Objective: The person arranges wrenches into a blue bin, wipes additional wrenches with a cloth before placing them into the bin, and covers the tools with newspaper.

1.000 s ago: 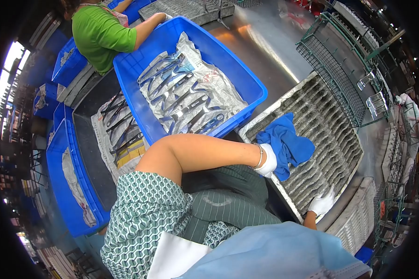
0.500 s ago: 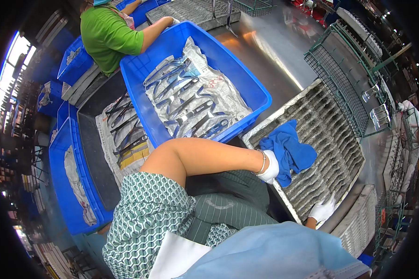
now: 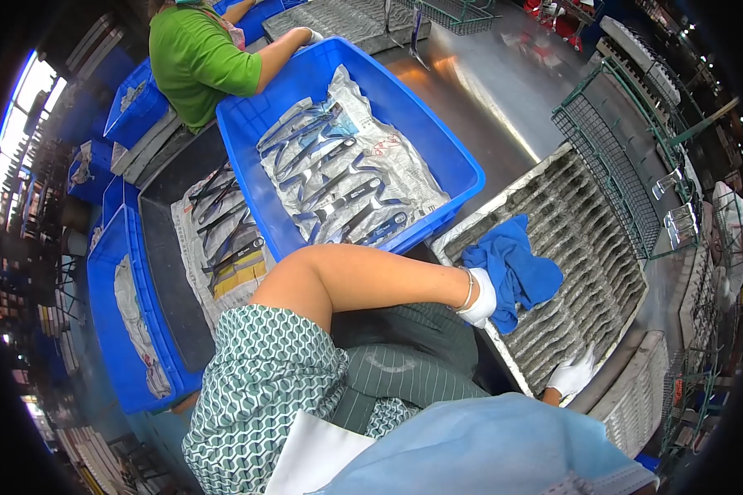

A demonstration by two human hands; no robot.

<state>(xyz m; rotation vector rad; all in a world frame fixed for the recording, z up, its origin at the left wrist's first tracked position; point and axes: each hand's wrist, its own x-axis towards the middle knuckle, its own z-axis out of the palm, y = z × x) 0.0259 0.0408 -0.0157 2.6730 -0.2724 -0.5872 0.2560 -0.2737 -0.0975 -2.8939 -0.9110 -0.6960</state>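
My left hand [image 3: 480,299], in a white glove, reaches across to a crumpled blue cloth [image 3: 516,268]. The cloth lies bunched against the hand and hides its fingers; the wrist wears a thin bracelet. Beneath them is a ridged, grey-stained tray [image 3: 590,247] with a pale rim. My right hand [image 3: 571,373], also gloved in white, rests near the tray's lower right edge with its fingers stretched out and nothing seen in them.
A blue bin [image 3: 437,140] holds newspaper and several metal hand tools [image 3: 338,194] with dark and blue handles. More tools lie on paper [image 3: 223,223] to its left. A person in a green shirt [image 3: 202,62] touches the bin's far side. Green wire baskets [image 3: 611,165] stand at right.
The whole view has shifted very slightly. Both hands and the blue cloth stay practically where they were on the ridged tray.
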